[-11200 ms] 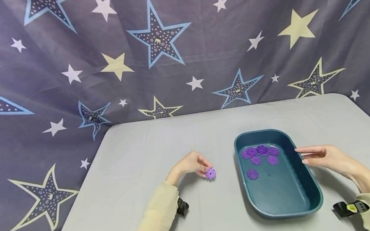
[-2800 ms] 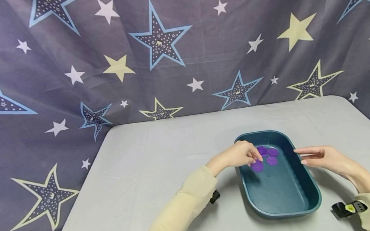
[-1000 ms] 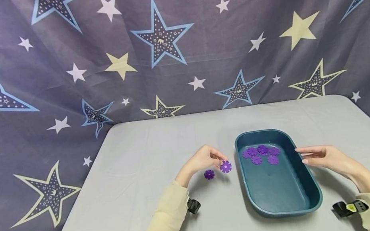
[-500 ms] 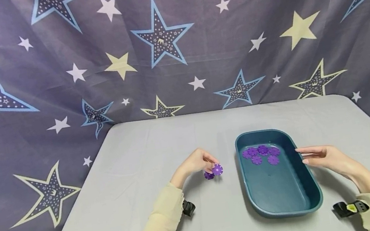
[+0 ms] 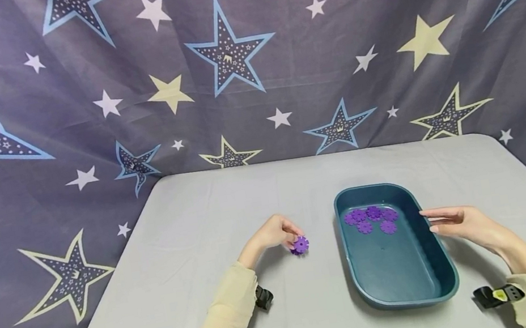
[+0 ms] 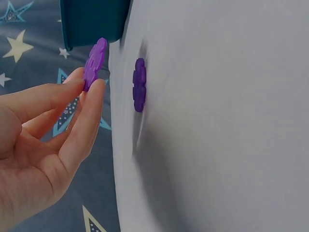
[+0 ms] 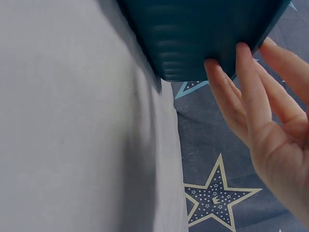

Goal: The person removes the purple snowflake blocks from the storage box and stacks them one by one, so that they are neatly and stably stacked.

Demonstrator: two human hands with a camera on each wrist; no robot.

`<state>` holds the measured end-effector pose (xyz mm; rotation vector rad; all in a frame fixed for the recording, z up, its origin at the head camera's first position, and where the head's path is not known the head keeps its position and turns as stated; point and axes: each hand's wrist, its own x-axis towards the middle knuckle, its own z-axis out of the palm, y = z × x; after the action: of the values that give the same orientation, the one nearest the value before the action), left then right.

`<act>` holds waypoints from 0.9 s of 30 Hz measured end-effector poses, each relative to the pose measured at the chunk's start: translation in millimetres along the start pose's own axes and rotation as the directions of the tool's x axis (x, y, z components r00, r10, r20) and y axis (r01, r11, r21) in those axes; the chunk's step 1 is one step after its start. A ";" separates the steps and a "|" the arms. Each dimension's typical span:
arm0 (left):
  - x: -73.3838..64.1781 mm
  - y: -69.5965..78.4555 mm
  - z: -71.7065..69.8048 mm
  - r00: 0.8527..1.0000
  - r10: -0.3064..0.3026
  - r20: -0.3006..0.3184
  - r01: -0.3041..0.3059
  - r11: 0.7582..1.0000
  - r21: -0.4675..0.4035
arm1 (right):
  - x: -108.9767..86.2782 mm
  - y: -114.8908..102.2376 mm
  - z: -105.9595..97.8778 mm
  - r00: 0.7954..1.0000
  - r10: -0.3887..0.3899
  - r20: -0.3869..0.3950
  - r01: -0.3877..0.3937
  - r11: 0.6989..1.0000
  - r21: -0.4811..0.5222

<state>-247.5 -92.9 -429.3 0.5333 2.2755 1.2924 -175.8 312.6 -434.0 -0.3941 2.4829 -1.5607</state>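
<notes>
In the head view my left hand (image 5: 274, 232) pinches a purple flower-shaped disc (image 5: 302, 244) between thumb and fingertips. A second purple flower disc (image 6: 139, 85) lies on the table just below it, mostly covered by the held one in the head view. The left wrist view shows a gap between the held disc (image 6: 95, 64) and the lying one. My right hand (image 5: 471, 225) has its fingers extended, their tips touching the outer right wall of a dark teal tray (image 5: 399, 274). Several purple discs (image 5: 388, 226) lie inside, grouped toward its far left end.
A pale grey cloth covers the table (image 5: 228, 204). The tray stands right of the table's middle, between the two hands. A dark curtain (image 5: 254, 108) printed with stars hangs behind the table and along both sides.
After the first disc was set on the table, my left hand reached into the tray and took another. In the last second it moved left, over the lying disc. My right hand stayed put.
</notes>
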 end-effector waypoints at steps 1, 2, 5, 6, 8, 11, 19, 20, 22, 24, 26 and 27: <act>-0.1 -0.5 0.0 1.000 -0.004 -0.003 0.004 1.000 -0.004 | -0.1 0.0 0.0 1.000 0.000 0.000 0.000 1.000 0.002; 0.0 -0.9 0.0 1.000 -0.006 -0.004 0.006 1.000 -0.007 | -0.1 0.0 -0.1 1.000 0.001 0.000 -0.001 1.000 0.005; 0.6 -2.7 0.1 1.000 -0.027 -0.013 0.027 1.000 -0.012 | -0.2 0.2 -0.2 1.000 0.002 -0.002 -0.002 1.000 0.002; 0.7 -3.2 0.2 0.999 -0.035 -0.014 0.034 0.999 -0.015 | -0.1 0.3 -0.2 1.000 0.003 -0.002 -0.003 1.000 0.000; 1.1 -4.5 0.5 0.999 -0.052 -0.017 0.052 0.998 -0.024 | 0.1 0.6 -0.3 1.000 0.005 -0.002 -0.005 1.000 -0.002; 1.5 -6.4 0.8 0.997 -0.069 -0.022 0.068 0.997 -0.033 | 0.2 0.7 -0.5 1.000 0.006 -0.001 -0.006 1.000 -0.003; 1.6 -9.1 2.1 0.996 -0.081 -0.027 0.081 0.996 -0.028 | -0.4 0.7 0.3 1.000 0.015 0.002 -0.015 1.000 0.004; 1.5 -9.2 2.3 0.996 -0.084 -0.028 0.083 0.996 -0.025 | -0.4 0.8 0.4 1.000 0.016 0.003 -0.016 1.000 0.003; 1.6 -9.3 3.0 0.997 -0.077 -0.032 0.077 0.997 -0.014 | -0.4 0.9 0.2 1.000 0.018 0.000 -0.018 1.000 0.002; 1.6 -9.4 3.6 0.996 -0.077 -0.038 0.077 0.997 -0.011 | -0.2 0.9 0.0 1.000 0.019 0.000 -0.019 1.000 0.001; 2.0 -9.8 4.0 0.996 -0.078 -0.044 0.077 0.997 -0.016 | 0.0 0.8 -0.2 1.000 0.018 0.001 -0.018 1.000 -0.003; 2.1 -10.0 4.2 0.996 -0.077 -0.047 0.076 0.997 -0.015 | 0.1 0.7 -0.4 1.000 0.018 0.000 -0.018 1.000 -0.004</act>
<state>-247.8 -93.6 -440.3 0.4107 2.3017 1.2944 -176.2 313.2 -434.5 -0.3714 2.4826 -1.5489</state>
